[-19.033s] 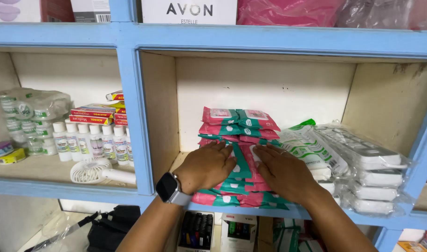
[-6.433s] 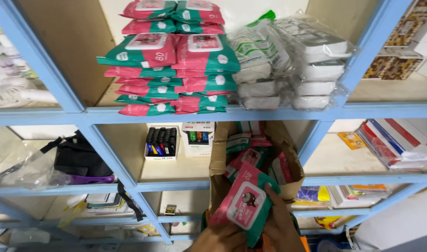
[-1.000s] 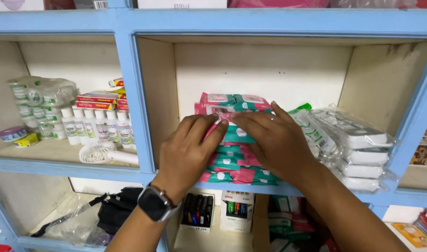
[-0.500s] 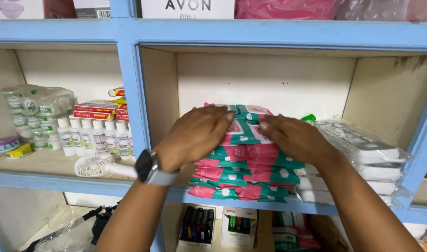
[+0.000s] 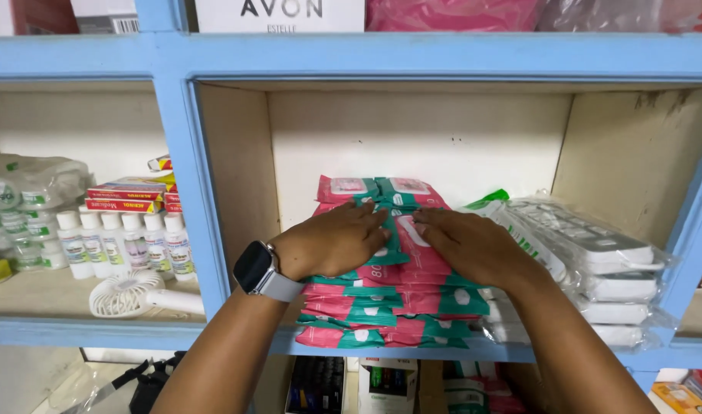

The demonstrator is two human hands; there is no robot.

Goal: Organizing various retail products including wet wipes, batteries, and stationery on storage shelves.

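A stack of pink and green soft packs fills the middle shelf compartment, with another pile behind it against the back wall. My left hand, a dark smartwatch on its wrist, lies flat on the top of the front stack. My right hand presses flat on the same top packs beside it. Fingers of both hands are spread and meet near the stack's middle.
Clear-wrapped bundles of white packs stand right of the stack. The left compartment holds small white bottles, red boxes and a white handheld fan. Blue shelf frame divides compartments. Boxes sit on the lower shelf.
Both hands have slid lower and flatter onto the top of the front stack since half a second ago. The view has shifted slightly; the rear pile now shows above the hands.
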